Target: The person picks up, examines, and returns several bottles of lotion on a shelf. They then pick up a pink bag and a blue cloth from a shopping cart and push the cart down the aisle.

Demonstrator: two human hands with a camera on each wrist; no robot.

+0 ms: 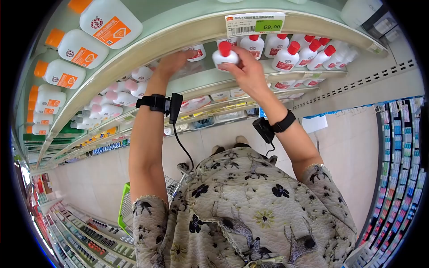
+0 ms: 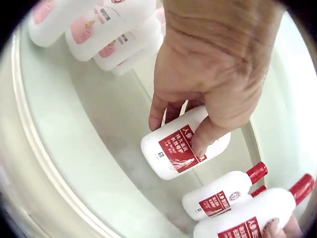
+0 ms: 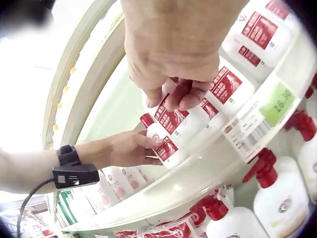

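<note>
Shelf (image 2: pixel 99 124): curved and pale green, with the lotion bottles of this level standing along it.
Left hand (image 2: pixel 213 84): I see it gripping a white bottle (image 2: pixel 181 148) with a red label, thumb across the label and fingers on the other side; the bottle lies tilted in the left wrist view.
Right hand (image 1: pixel 248 73): I have it holding a red-capped bottle (image 1: pixel 225 58) between thumb and fingers, in front of the shelf and just beside the left hand's bottle.
Red-capped row (image 1: pixel 286 58): more white bottles with red labels, to the right of the right hand.
Pink-capped group (image 1: pixel 120 98): white bottles to the left of the left forearm.
Orange-capped bottles (image 1: pixel 71 78): along the level above, at my far left.
Price tag (image 1: pixel 254 24): on the upper shelf edge, reading 69.00.
Cart (image 1: pixel 125 207): green-edged, below the left forearm.
</note>
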